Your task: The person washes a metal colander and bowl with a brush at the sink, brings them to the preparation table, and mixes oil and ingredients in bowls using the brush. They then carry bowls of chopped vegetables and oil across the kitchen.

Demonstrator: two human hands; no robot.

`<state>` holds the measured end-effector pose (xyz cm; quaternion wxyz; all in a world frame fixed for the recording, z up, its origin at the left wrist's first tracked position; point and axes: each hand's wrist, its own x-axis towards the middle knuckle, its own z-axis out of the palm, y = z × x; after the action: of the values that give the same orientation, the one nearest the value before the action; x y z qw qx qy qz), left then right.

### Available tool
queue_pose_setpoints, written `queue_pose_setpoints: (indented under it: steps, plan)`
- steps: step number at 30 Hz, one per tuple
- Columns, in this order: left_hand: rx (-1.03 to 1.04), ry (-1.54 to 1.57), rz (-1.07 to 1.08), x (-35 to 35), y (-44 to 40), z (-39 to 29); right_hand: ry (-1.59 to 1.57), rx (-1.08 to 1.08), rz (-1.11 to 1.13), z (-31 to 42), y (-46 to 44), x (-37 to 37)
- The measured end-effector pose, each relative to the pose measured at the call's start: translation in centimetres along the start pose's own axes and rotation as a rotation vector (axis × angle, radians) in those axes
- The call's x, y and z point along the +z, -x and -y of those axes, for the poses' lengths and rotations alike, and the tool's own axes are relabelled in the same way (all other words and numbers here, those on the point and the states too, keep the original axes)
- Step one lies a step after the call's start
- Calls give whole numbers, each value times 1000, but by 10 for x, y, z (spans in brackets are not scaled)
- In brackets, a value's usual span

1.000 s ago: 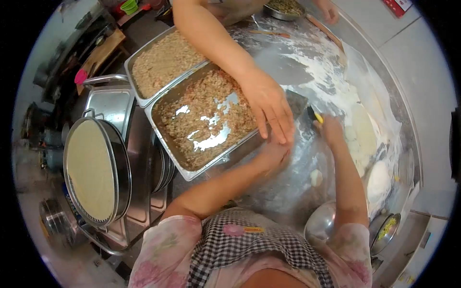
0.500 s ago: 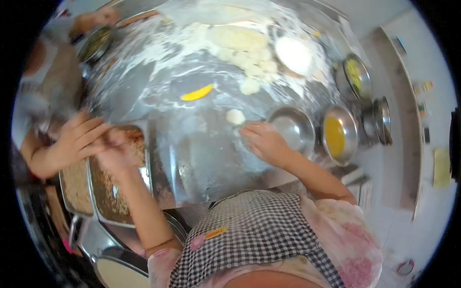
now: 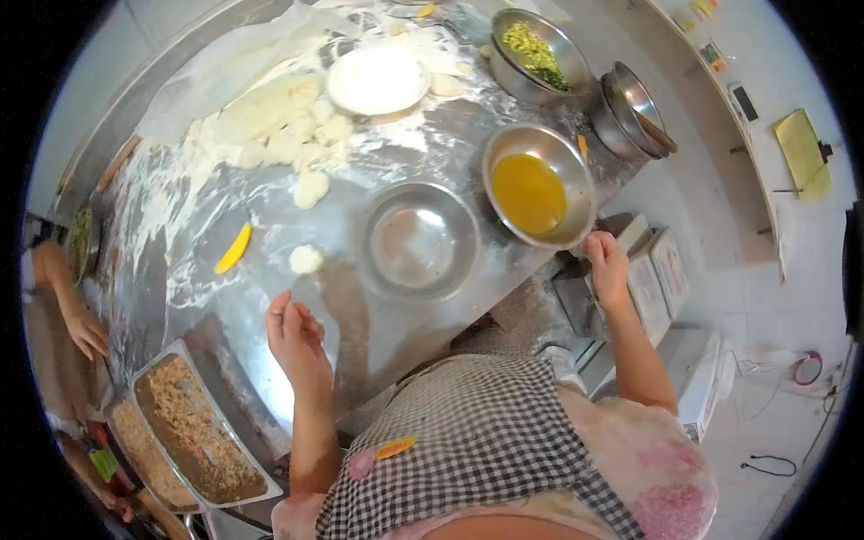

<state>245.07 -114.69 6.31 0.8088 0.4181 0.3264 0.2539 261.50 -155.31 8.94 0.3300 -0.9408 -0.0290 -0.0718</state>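
My left hand (image 3: 296,342) is raised over the near part of the steel table, fingers loosely bent and apart, with nothing seen in it. A small round piece of dough (image 3: 306,259) lies just beyond it. My right hand (image 3: 607,270) is closed at the near right rim of a metal bowl of yellow liquid (image 3: 500,149), fingers pinched on the edge. Between my hands stands an empty-looking metal bowl (image 3: 376,261). A yellow curved scraper-like piece (image 3: 234,249) rests on the table to the left.
Flattened dough pieces (image 3: 288,144) lie in flour beside a plate of white flour (image 3: 378,81). A bowl of chopped green filling (image 3: 537,56) and stacked bowls (image 3: 621,112) stand at right. Trays of crumbly filling (image 3: 193,418) are at left, near another person's hand (image 3: 85,331).
My view has turned right. My left hand has left the filling tray and the other person's hand. My right hand has moved from the dough piece to the rim of the yellow-liquid bowl.
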Motion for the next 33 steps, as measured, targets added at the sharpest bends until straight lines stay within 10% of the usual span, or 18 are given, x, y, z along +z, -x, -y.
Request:
queue_pose_setpoints:
  steps: [13, 33]
  plan:
    - [131, 84, -124, 203, 54, 122, -118, 54, 88, -248, -187, -64]
    - [184, 160, -232, 287, 105, 170, -184, -181, 175, -275, -251, -123]
